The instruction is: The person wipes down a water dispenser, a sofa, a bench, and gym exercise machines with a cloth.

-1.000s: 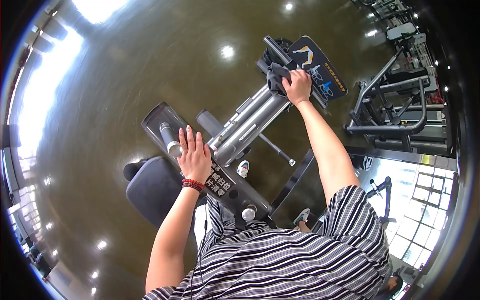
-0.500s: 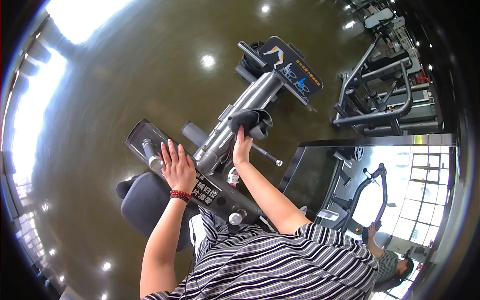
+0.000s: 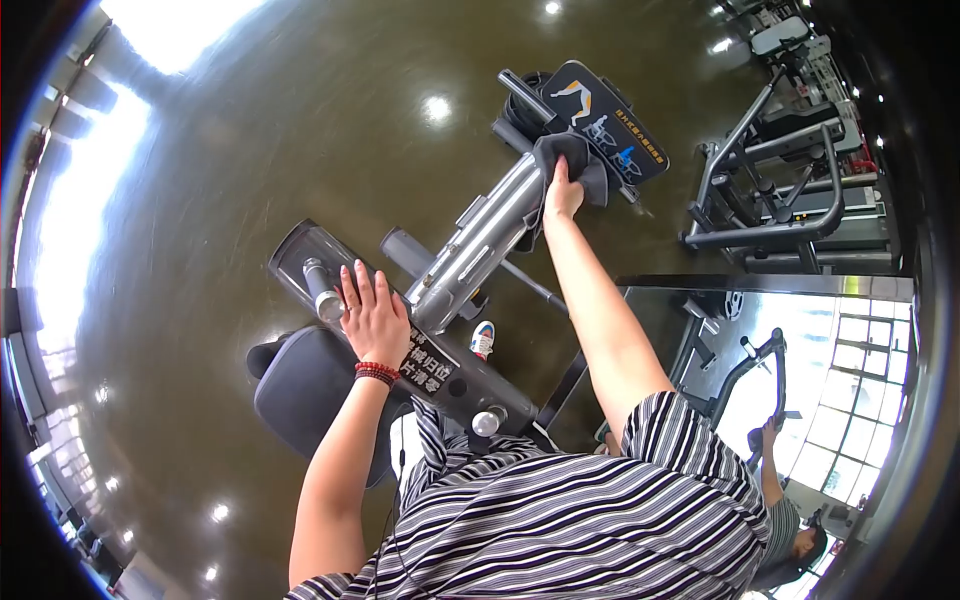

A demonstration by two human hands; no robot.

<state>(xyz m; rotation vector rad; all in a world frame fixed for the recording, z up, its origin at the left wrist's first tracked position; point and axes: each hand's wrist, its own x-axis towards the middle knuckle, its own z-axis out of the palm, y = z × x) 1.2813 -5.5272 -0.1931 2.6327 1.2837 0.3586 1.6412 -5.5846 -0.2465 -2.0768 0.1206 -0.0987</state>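
My right hand grips a dark grey cloth and presses it on the upper end of a silver metal beam of an exercise machine. Just beyond the cloth is a dark sign board with a leg picture and small figures. My left hand, with a red bead bracelet at the wrist, lies flat with fingers stretched on the machine's dark crossbar. Beside its fingertips stands a metal peg. White lettering shows on the crossbar next to that hand.
A grey padded seat is at the left below the crossbar. A mirror on the right reflects a person and equipment. Further machines stand at the upper right. A shoe shows under the beam.
My right hand has moved up along the beam with the cloth, away from my body and toward the sign board. My left hand stays on the crossbar. The view has shifted slightly.
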